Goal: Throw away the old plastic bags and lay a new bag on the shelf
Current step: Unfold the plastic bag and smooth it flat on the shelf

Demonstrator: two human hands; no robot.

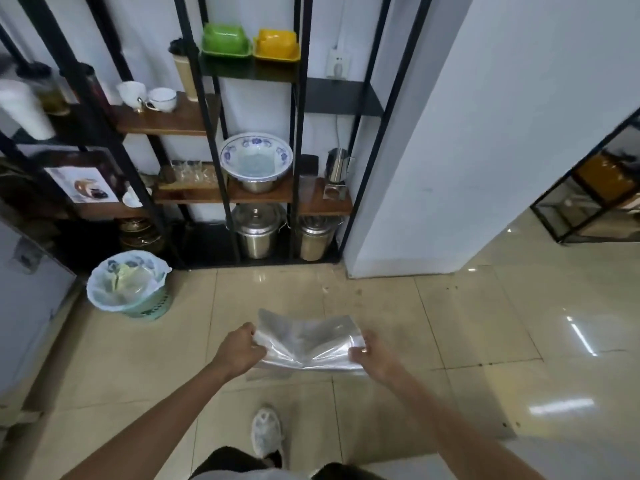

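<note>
A clear plastic bag (308, 341) is stretched flat between my two hands above the tiled floor. My left hand (239, 348) grips its left edge and my right hand (372, 355) grips its right edge. The black metal shelf unit (298, 98) with wooden boards stands ahead against the wall. A green waste bin (152, 306) lined with a white bag sits on the floor at the left, with crumpled plastic (128, 278) inside it.
The shelves hold a blue-patterned bowl (256, 161) on a steel bowl, two steel pots (256, 233), a steel jug (337, 168), cups (161, 98), and green and yellow containers (225, 41). A white wall corner (433, 168) juts out at the right. My shoe (265, 433) is below.
</note>
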